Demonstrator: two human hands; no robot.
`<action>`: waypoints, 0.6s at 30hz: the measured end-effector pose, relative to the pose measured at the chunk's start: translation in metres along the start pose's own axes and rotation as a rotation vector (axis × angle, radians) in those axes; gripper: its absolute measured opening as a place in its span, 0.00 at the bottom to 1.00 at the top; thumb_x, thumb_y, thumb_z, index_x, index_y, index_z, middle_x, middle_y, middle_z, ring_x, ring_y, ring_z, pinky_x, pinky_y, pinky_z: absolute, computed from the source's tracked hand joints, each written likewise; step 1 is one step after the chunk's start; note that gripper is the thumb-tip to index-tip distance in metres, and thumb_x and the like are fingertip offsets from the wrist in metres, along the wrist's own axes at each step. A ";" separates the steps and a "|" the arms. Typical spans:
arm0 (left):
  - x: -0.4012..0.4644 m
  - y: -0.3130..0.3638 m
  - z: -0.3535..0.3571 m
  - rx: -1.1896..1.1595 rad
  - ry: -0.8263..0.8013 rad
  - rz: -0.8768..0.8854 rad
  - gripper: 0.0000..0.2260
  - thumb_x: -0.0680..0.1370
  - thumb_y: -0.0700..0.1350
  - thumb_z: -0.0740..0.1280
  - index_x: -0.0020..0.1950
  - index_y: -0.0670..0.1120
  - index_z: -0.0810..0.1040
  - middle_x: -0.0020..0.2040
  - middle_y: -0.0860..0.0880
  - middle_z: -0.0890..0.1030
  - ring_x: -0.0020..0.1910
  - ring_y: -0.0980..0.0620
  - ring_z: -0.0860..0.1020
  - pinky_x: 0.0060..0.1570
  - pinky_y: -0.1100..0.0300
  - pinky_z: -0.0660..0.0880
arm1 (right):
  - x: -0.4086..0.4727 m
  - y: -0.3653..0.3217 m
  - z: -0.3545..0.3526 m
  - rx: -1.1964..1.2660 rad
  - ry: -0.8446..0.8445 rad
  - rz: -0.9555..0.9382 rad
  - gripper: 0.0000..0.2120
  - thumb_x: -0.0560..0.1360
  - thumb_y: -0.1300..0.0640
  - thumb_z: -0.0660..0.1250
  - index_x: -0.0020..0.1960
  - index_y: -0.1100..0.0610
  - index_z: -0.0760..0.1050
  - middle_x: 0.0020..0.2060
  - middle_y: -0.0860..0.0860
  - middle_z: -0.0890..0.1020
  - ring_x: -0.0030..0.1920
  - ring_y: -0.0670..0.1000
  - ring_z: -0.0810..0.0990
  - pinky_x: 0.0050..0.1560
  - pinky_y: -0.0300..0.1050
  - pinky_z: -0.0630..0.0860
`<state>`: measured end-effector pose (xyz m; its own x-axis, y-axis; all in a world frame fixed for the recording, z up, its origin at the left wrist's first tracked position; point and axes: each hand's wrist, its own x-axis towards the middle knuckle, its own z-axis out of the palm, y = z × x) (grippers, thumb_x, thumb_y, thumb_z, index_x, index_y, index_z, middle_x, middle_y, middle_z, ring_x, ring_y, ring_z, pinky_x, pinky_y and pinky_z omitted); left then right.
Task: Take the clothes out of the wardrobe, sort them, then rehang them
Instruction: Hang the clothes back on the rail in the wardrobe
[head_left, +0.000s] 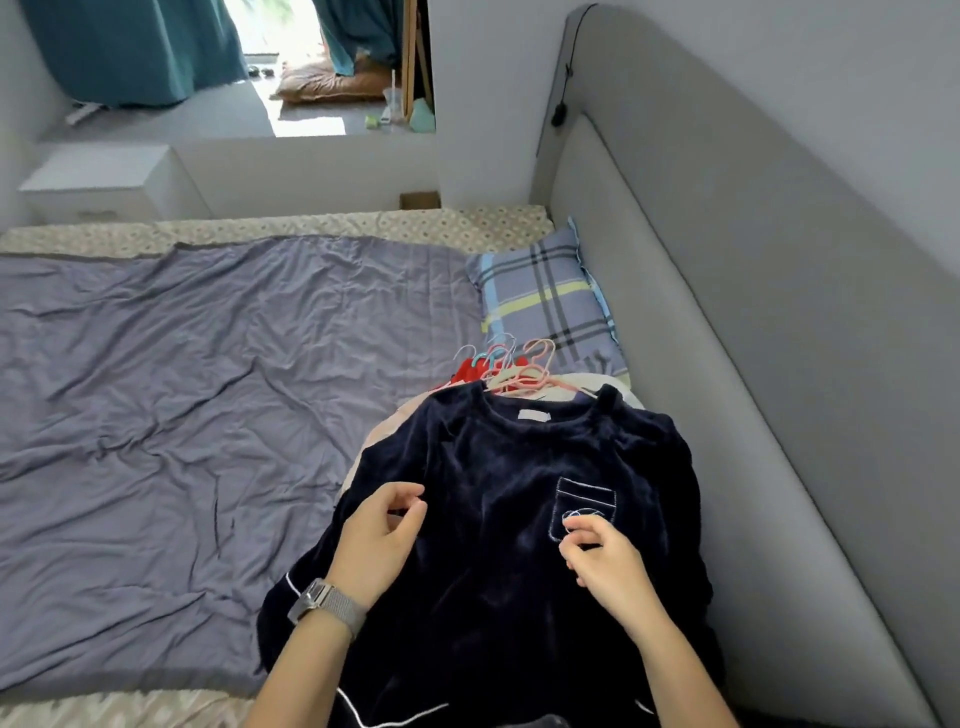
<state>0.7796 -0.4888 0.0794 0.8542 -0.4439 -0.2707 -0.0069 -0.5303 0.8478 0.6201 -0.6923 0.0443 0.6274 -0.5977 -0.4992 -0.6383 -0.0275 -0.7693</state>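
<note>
Head view: both hands hover over a navy velvet top (498, 467) at 5 o'clock on the bed (182, 364). The left hand (379, 535) and right hand (605, 558) hang loosely curled, holding nothing. Beyond, at 1 o'clock, lie coloured hangers (514, 366) and a plaid pillow (545, 306).
</note>
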 end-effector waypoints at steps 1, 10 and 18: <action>0.004 0.005 0.009 -0.002 0.007 -0.007 0.08 0.76 0.44 0.67 0.49 0.58 0.76 0.46 0.54 0.80 0.41 0.53 0.80 0.46 0.63 0.74 | 0.011 -0.002 -0.010 -0.036 -0.016 -0.026 0.11 0.72 0.57 0.69 0.53 0.47 0.76 0.47 0.45 0.81 0.41 0.45 0.80 0.46 0.39 0.78; 0.042 0.039 0.076 0.147 0.052 -0.052 0.09 0.76 0.45 0.67 0.56 0.50 0.77 0.53 0.53 0.77 0.42 0.61 0.77 0.40 0.79 0.68 | 0.169 -0.065 -0.094 -0.293 0.226 -0.492 0.21 0.76 0.63 0.62 0.67 0.49 0.69 0.60 0.49 0.78 0.59 0.46 0.69 0.64 0.45 0.67; 0.064 0.050 0.093 0.170 0.114 -0.103 0.10 0.77 0.45 0.65 0.57 0.50 0.77 0.53 0.54 0.77 0.43 0.61 0.77 0.41 0.79 0.68 | 0.269 -0.025 -0.072 -0.867 -0.049 -0.085 0.34 0.73 0.49 0.67 0.75 0.54 0.57 0.72 0.55 0.62 0.72 0.59 0.61 0.69 0.54 0.64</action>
<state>0.7853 -0.6105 0.0620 0.9081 -0.3020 -0.2900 0.0036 -0.6870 0.7266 0.7726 -0.9101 -0.0422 0.6940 -0.5316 -0.4856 -0.6905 -0.6825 -0.2396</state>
